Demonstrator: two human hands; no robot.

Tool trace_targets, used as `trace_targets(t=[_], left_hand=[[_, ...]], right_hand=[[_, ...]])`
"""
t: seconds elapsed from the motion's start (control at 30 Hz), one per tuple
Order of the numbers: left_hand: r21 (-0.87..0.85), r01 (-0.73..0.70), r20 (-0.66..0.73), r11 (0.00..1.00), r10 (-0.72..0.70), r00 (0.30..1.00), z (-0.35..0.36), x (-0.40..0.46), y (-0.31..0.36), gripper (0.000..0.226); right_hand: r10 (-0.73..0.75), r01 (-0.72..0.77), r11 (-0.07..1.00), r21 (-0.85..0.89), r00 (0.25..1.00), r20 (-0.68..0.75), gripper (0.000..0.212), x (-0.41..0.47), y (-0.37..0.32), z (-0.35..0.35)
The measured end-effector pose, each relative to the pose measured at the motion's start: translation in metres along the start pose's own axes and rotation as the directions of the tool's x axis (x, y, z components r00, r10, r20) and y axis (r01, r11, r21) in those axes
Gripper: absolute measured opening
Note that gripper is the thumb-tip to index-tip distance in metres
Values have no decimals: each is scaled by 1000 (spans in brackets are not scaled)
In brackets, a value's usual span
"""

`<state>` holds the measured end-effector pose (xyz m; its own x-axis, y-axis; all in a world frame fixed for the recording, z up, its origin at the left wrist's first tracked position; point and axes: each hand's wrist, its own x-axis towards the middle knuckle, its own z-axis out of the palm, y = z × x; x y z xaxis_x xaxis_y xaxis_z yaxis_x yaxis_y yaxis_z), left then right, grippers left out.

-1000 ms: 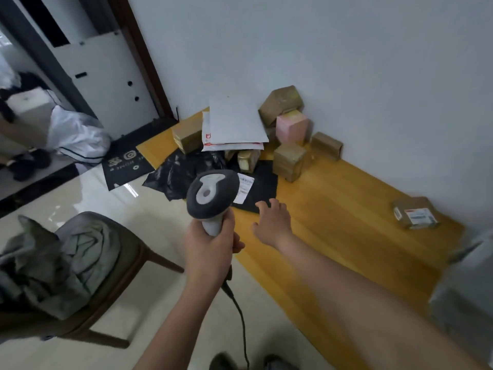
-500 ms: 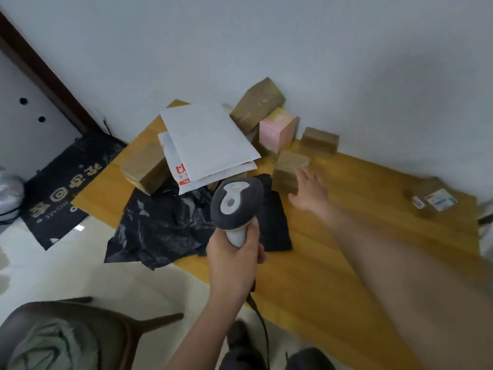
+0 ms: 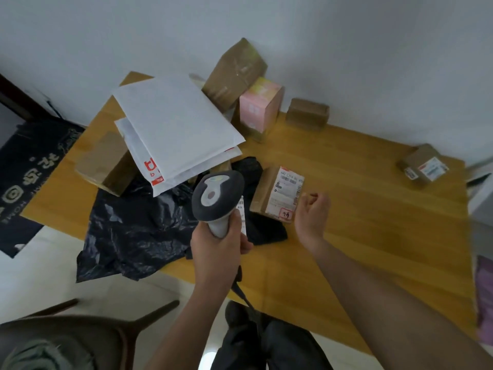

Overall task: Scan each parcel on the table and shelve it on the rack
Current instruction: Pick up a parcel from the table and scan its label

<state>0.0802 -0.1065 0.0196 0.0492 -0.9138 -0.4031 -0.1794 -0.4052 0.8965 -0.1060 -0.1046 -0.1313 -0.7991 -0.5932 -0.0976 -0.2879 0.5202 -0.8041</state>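
My left hand (image 3: 216,252) grips the handle of a grey barcode scanner (image 3: 217,196), whose head points at the pile on the wooden table (image 3: 360,209). Just right of the scanner lies a small brown box (image 3: 277,193), tilted with its white shipping label facing up. My right hand (image 3: 312,213) is curled at the box's right edge and holds it there. The box's lower left corner rests on a black plastic bag (image 3: 138,231).
White mailers (image 3: 176,124) lie over a brown box (image 3: 104,161) at the left. A tall brown box (image 3: 234,72), a pink box (image 3: 260,106) and a small brown box (image 3: 306,114) stand by the wall. Another labelled box (image 3: 422,166) sits far right. A chair (image 3: 80,335) stands below left.
My right hand reached to the small brown box, drew it nearer and turned its label upward. The scanner stayed in my left hand while my view swung down over the table.
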Motion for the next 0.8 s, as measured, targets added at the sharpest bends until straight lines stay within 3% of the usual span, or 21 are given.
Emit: trace_targets(t=[0.07,0.13,0.2,0.4,0.5,0.67,0.73,0.8], left_hand=[[-5,4,-6,1000,-4,1000,3,0,1,27],[-6,9,-9,1000,-9,1000,7,1,1,27],[-1,14,-17,1000,-14,1000,10,2,-1,27],[35,26,-51,999,-25,998,19,-1,-7,29],[45,41,-65,998,-38,997,22,-2,-10,32],[69,37,-62,997,-33,998,26,-4,-11,30],[83,27,-54,996,-23,998,28,-6,-10,31],[95,15,-39,995,-12,999,31,-7,-8,32]], right_hand=[[226,-241,963,121,966,128,31,5,4,4],[384,-456,871,182,864,324,71,12,3,6],[474,-578,807,124,758,448,104,16,0,6],[552,-687,726,42,617,561,114,32,-7,14],[556,-701,713,-16,550,624,101,37,-20,20],[490,-710,704,-13,473,732,37,45,-42,31],[482,-708,707,-4,477,735,25,48,-45,36],[503,-737,675,-32,427,751,18,49,-49,33]])
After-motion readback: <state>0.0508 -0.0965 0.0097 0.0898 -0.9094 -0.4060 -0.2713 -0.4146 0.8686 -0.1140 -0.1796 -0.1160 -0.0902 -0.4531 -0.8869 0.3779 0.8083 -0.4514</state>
